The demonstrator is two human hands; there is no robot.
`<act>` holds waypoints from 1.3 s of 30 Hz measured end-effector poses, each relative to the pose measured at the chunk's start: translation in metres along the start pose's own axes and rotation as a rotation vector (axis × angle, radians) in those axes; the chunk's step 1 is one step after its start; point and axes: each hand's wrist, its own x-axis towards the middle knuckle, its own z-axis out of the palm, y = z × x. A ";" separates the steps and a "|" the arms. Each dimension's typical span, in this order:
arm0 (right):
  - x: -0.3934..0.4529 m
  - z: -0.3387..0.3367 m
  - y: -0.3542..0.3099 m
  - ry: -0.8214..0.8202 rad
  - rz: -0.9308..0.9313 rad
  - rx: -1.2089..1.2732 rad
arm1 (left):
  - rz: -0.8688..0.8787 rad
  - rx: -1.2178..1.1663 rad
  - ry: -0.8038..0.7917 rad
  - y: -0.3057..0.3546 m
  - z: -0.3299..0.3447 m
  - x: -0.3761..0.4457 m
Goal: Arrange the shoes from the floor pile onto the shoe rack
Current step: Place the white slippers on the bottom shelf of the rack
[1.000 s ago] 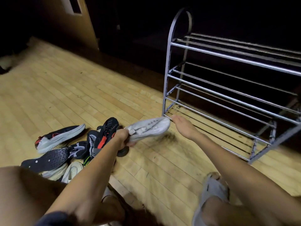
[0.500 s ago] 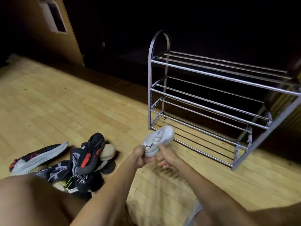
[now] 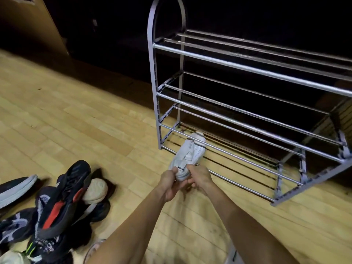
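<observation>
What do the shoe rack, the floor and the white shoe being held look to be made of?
Shoe rack: metal tubing, by its thin bars with a satin grey sheen. Floor: pale wood planks or laminate, with visible seams and grain. White sneaker, held at its heel by both hands: probably knit or synthetic fabric; blur leaves it open.

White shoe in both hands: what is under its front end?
The bottom-shelf rails of the shoe rack run under the toe of the white shoe. Left hand and right hand grip the heel, covering whatever lies under that end.
</observation>
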 end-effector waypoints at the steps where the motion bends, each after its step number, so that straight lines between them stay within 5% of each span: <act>1: 0.011 0.001 0.001 0.018 -0.006 0.029 | 0.012 0.022 0.007 0.002 0.002 0.011; 11: 0.114 -0.022 0.012 0.178 0.019 0.156 | 0.211 0.499 0.140 0.012 0.024 0.120; 20: 0.138 -0.040 0.048 0.157 -0.008 0.052 | 0.195 0.712 0.173 -0.015 0.034 0.154; 26: 0.143 -0.036 0.052 0.151 0.012 0.004 | 0.161 0.736 0.172 -0.013 0.030 0.145; 31: 0.134 -0.038 0.045 0.159 0.043 -0.029 | 0.083 0.582 0.018 0.002 0.035 0.114; 39: 0.074 -0.034 0.004 0.077 -0.080 -0.297 | 0.167 0.481 -0.038 0.032 0.032 0.055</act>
